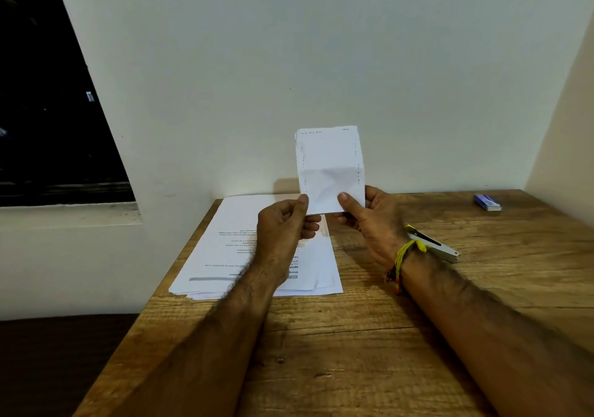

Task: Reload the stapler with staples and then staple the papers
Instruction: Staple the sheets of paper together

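Observation:
I hold a small folded white paper packet (329,163) upright above the desk; rows of staples run along its top and side edges. My left hand (284,224) pinches its lower left corner and my right hand (369,217) grips its lower right corner. A grey stapler (440,246) lies on the desk just behind my right wrist, partly hidden by it. The small blue and white staple box (488,202) rests at the far right of the desk. A stack of printed papers (234,243) lies flat under my left hand.
The wooden desk (353,336) stands against a white wall, with another wall at its right. A dark window (48,111) is on the left. My right wrist wears a yellow thread band (406,253).

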